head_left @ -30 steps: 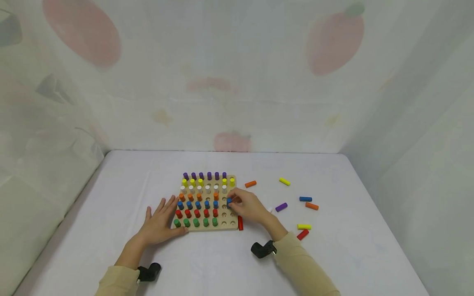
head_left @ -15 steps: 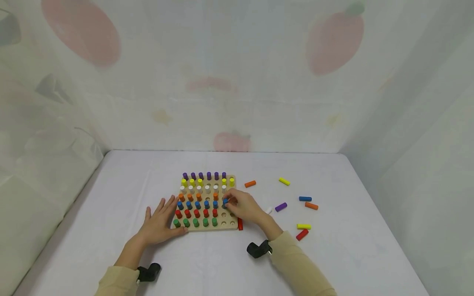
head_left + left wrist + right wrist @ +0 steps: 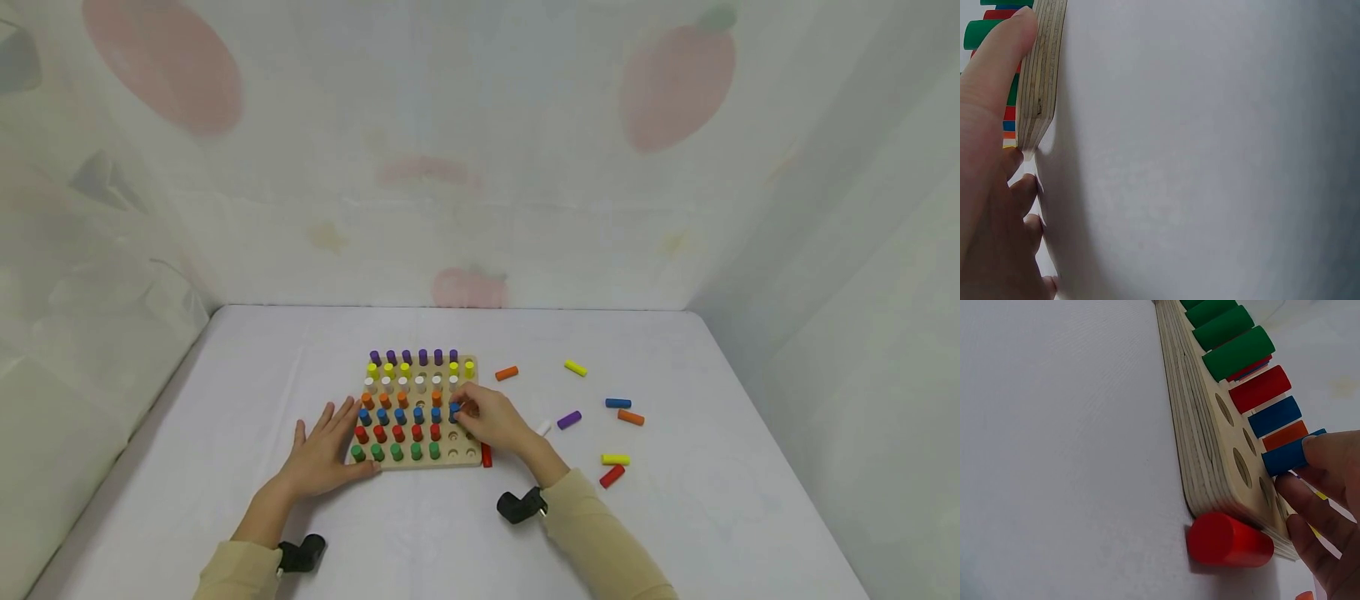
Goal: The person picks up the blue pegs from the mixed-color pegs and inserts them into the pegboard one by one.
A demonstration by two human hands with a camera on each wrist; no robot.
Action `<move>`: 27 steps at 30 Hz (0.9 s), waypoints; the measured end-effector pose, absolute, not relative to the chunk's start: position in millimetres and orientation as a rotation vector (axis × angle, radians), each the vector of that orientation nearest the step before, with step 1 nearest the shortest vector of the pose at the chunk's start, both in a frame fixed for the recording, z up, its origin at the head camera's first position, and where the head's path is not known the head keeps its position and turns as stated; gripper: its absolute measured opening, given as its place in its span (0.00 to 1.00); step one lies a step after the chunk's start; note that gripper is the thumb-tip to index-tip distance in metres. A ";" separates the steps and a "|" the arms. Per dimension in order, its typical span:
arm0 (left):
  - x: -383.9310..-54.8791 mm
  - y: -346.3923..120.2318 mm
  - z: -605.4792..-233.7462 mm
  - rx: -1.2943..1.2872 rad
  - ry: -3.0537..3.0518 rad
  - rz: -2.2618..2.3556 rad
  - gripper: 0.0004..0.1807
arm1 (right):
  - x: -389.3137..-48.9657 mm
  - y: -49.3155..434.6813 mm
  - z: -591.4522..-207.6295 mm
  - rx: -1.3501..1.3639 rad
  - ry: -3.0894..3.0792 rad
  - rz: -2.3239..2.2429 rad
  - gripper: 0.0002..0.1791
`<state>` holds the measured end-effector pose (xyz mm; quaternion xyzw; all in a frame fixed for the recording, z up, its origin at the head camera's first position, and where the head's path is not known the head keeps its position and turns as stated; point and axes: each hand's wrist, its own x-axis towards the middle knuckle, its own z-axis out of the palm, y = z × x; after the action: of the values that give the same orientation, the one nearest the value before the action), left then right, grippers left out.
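A wooden pegboard point(image 3: 461, 462) lies on the white table with rows of upright coloured pegs. My right hand point(image 3: 498, 418) pinches a blue peg point(image 3: 1285, 456) between thumb and fingers. That peg stands at the right end of the blue row, its lower end right at the board's surface in the right wrist view. At the board's left side, my left hand point(image 3: 318, 458) lies with fingers spread along the edge. Its thumb point(image 3: 1007, 53) rests on the near left corner, close to the green pegs point(image 3: 397, 451). Bare holes show at the board's right side.
A red peg point(image 3: 1229, 540) lies against the board's right edge. Farther right lie loose pegs: orange point(image 3: 507, 373), yellow point(image 3: 576, 367), purple point(image 3: 569, 420), blue point(image 3: 618, 403), white point(image 3: 543, 427) and red point(image 3: 612, 477). A patterned white curtain point(image 3: 480, 208) hangs behind the table.
My right hand has moved slightly left with the blue peg, from over the board's right edge to the end of the blue row. The left hand stays in place.
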<state>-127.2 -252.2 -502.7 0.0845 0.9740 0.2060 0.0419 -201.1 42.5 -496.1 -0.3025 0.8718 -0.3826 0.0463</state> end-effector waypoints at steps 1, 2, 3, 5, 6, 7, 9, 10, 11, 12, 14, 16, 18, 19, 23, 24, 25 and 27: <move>-127.1 -252.2 -502.8 0.258 2.981 0.632 0.60 | -200.9 42.3 -495.9 -0.920 2.662 -1.161 0.10; -127.2 -252.3 -503.2 0.258 2.981 0.633 0.60 | -200.8 42.2 -495.8 -0.918 2.659 -1.158 0.10; -127.1 -252.4 -503.5 0.256 2.978 0.633 0.60 | -200.6 42.1 -495.8 -0.916 2.658 -1.155 0.10; -127.0 -252.5 -503.5 0.256 2.977 0.637 0.60 | -200.5 41.7 -496.7 -0.915 2.658 -1.148 0.10; -127.0 -252.6 -503.5 0.255 2.977 0.637 0.60 | -200.3 41.6 -497.2 -0.915 2.658 -1.146 0.10; -126.9 -252.6 -503.4 0.255 2.977 0.638 0.60 | -200.1 41.5 -497.7 -0.914 2.656 -1.146 0.10; -126.8 -252.6 -503.3 0.253 2.977 0.637 0.60 | -199.8 41.4 -498.6 -0.913 2.655 -1.145 0.10; -126.8 -252.5 -503.2 0.253 2.976 0.637 0.60 | -199.7 41.3 -498.6 -0.912 2.655 -1.148 0.10; -126.9 -252.5 -503.3 0.252 2.976 0.636 0.60 | -199.5 41.4 -498.7 -0.912 2.655 -1.148 0.10; -127.0 -252.5 -503.3 0.252 2.975 0.636 0.60 | -199.3 41.5 -498.7 -0.913 2.655 -1.150 0.10; -127.1 -252.5 -503.5 0.250 2.975 0.637 0.60 | -199.1 41.6 -498.8 -0.914 2.656 -1.152 0.10; -127.4 -252.4 -503.5 0.255 2.976 0.643 0.60 | -199.1 41.6 -499.1 -0.917 2.657 -1.154 0.10; -127.6 -252.5 -503.7 0.254 2.977 0.640 0.60 | -199.1 41.6 -499.4 -0.919 2.657 -1.155 0.10; -127.7 -252.5 -503.7 0.253 2.978 0.641 0.60 | -199.1 41.6 -499.4 -0.920 2.658 -1.154 0.10; -127.8 -252.7 -503.8 0.247 2.976 0.632 0.60 | -199.1 41.0 -499.1 -0.917 2.659 -1.149 0.10; -127.7 -252.7 -503.8 0.248 2.976 0.632 0.60 | -199.1 40.9 -498.9 -0.916 2.661 -1.145 0.10; -127.6 -252.6 -503.6 0.247 2.975 0.634 0.60 | -199.2 40.7 -498.7 -0.913 2.661 -1.141 0.10; -127.4 -252.4 -502.9 0.246 2.975 0.634 0.60 | -199.3 40.5 -498.4 -0.905 2.656 -1.132 0.11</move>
<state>-127.4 -252.4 -502.9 0.0806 0.9738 0.2076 0.0451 -199.3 40.5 -498.4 -0.2985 0.8764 -0.3736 0.0577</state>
